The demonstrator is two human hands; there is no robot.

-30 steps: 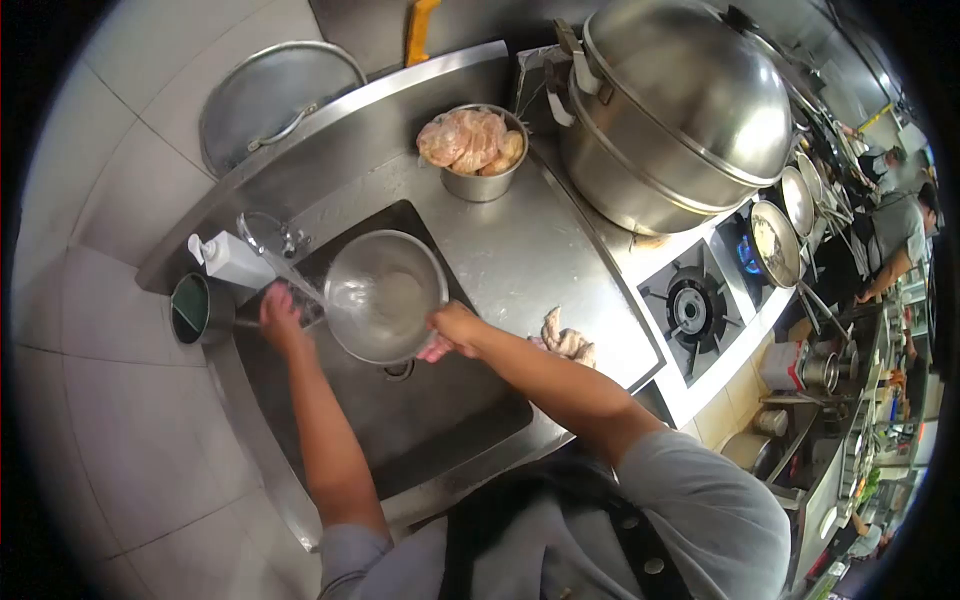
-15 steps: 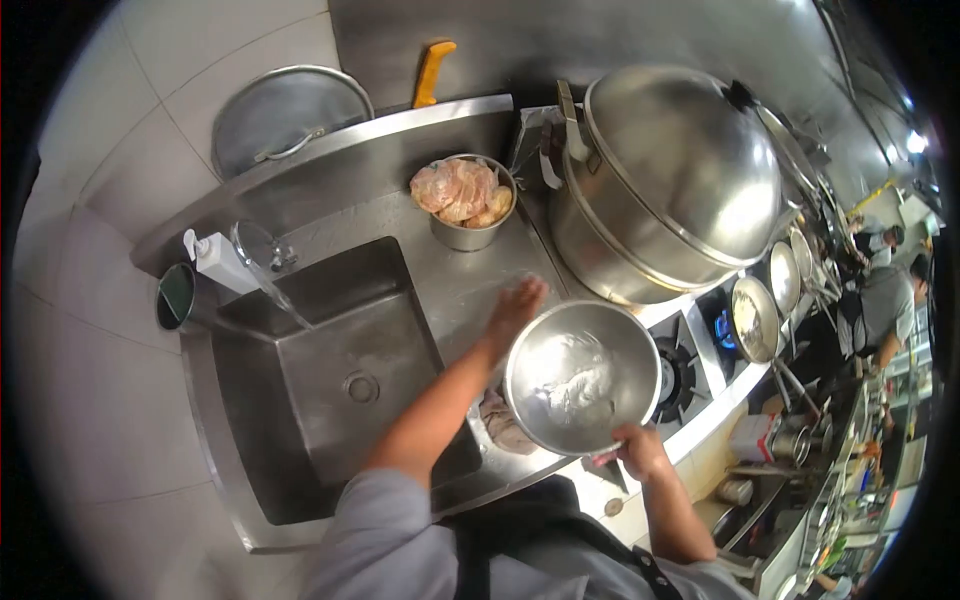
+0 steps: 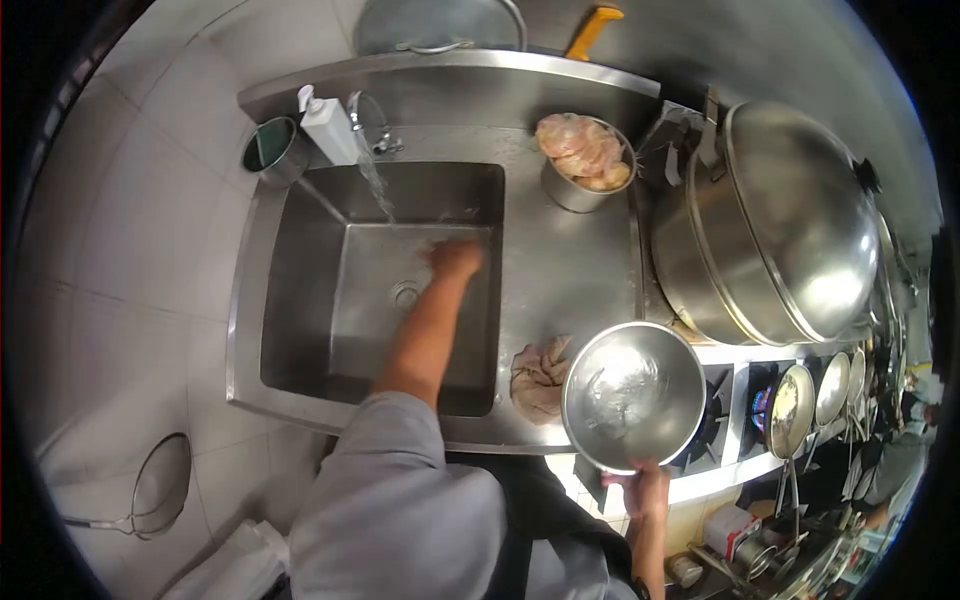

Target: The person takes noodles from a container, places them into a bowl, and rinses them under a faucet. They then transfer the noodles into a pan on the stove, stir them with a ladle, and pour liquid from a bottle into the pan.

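My right hand [image 3: 640, 487] grips the near rim of a metal mixing bowl [image 3: 634, 395], which looks bare inside apart from bright reflections. The bowl is at the counter's right front corner, beside a crumpled cloth [image 3: 538, 382]. My left hand [image 3: 457, 258] is over the steel sink [image 3: 375, 345], its fingers smeared by motion and partly hidden. Water runs from the faucet [image 3: 372, 125] into the sink, a short way to the left of that hand.
A metal pot [image 3: 580, 190] heaped with raw chicken stands behind the counter's middle. A large domed steamer [image 3: 790, 230] rises at right, near a lit burner with a frying pan [image 3: 790, 410]. A white pump bottle [image 3: 328, 128] and a metal container [image 3: 277, 155] flank the sink's back left.
My left hand has swung left from the counter to over the sink. My right hand still holds the bowl. The view has turned toward the sink.
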